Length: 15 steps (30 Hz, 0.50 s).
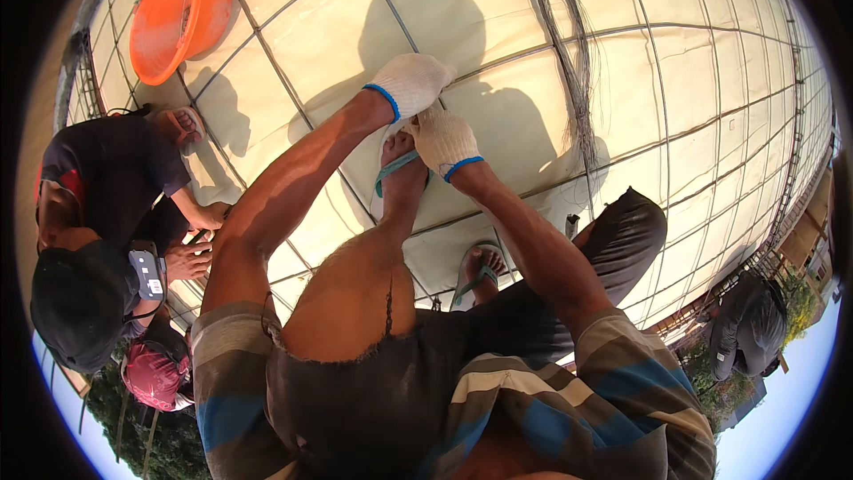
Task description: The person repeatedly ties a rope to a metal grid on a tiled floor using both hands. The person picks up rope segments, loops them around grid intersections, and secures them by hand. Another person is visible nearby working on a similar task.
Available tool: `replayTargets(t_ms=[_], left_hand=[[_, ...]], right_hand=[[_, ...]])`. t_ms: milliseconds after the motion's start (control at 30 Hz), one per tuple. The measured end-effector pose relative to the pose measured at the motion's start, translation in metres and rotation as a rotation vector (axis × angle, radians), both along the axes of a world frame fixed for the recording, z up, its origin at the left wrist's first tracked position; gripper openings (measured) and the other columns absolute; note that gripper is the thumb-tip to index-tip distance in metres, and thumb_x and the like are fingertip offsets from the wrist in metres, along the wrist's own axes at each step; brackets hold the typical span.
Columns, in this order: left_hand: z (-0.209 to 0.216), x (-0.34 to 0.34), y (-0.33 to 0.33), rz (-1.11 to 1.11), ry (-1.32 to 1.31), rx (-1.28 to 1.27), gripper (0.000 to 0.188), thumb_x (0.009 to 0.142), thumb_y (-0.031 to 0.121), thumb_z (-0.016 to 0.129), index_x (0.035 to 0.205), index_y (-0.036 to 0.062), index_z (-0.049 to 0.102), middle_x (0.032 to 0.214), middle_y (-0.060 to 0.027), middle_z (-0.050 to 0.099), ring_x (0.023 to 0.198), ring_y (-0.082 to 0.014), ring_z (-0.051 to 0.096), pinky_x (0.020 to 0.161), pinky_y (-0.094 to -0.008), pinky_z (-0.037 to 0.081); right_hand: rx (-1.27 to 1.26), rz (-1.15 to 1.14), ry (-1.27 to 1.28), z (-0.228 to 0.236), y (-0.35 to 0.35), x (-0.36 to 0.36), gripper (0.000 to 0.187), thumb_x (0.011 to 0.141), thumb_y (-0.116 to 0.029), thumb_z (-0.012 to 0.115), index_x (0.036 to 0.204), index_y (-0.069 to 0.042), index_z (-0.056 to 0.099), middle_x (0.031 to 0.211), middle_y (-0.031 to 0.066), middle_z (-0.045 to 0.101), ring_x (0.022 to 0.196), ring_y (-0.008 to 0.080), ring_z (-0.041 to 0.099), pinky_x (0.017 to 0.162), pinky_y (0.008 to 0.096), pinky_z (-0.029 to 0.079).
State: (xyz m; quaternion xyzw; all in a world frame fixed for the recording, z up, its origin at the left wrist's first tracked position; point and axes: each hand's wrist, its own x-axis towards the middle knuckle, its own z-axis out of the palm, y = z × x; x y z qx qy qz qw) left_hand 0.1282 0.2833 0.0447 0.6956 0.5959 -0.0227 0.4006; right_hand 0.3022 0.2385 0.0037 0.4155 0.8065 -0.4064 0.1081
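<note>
My left hand (410, 86), in a white knitted glove with a blue cuff, is closed with its fingertips at a crossing of the steel bars (498, 60). Whatever it pinches is hidden under the fingers. Just below it, my right hand (447, 140), in a matching glove, is closed too, close above my sandalled foot (402, 169). Something small may be in its grip, but I cannot make it out. To the right of both hands, a looped bundle of thin tie wire (569, 53) lies across the bar grid.
Pale yellow sheeting (338, 36) lies beneath the bar grid. An orange bucket (206, 18) lies tipped at the upper left. A co-worker in a black cap (80, 302) crouches at the left, another in a red cap (158, 372) behind. One more person (751, 324) bends at the right.
</note>
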Motion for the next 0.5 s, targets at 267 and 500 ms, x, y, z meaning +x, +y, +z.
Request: replayTargets(t_ms=[267,500], left_hand=[[-0.047,0.034,-0.085,0.489,-0.084,-0.013,0.036,0.110,0.026,0.061,0.119,-0.0078,0.070,0.090,-0.0178,0.077,0.074,-0.0184,0.077,0.066,-0.0349,0.060],[-0.020,0.026,-0.035,0.665,-0.214,-0.246,0.043,0.111,0.037,0.052,0.107,-0.0004,0.074,0.090,-0.0253,0.075,0.087,-0.0420,0.075,0.079,-0.0506,0.057]], right_hand=[[-0.010,0.372,-0.263,0.027,0.124,-0.016,0.035,0.100,-0.033,0.065,0.112,-0.006,0.084,0.110,0.0215,0.081,0.107,0.0352,0.079,0.089,0.0512,0.061],[0.244,0.054,-0.161,-0.017,0.025,0.001,0.029,0.096,-0.032,0.064,0.111,-0.015,0.083,0.100,0.0118,0.083,0.100,0.0346,0.080,0.085,0.0476,0.061]])
